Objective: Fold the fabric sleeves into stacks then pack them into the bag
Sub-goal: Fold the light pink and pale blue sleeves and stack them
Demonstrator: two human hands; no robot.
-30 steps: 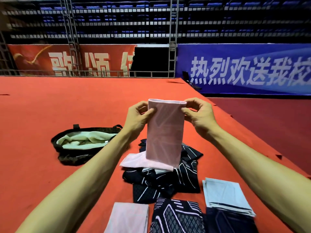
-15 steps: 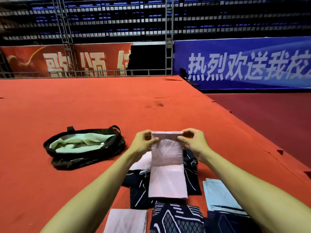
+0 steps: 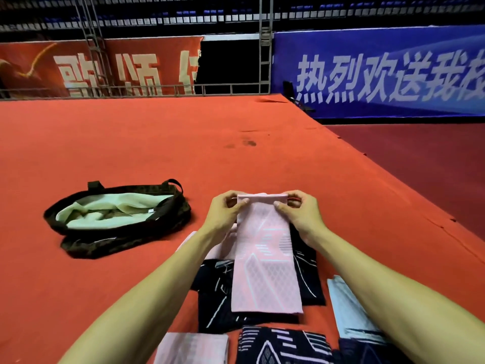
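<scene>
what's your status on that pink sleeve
left grip and right grip pinch far edge of pink patterned fabric sleeve. sleeve lies over dark patterned sleeves. dark fabric bag open at left, path clear.

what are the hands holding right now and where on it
The pink sleeve: left hand pinches its far left corner, right hand its far right corner.
</scene>
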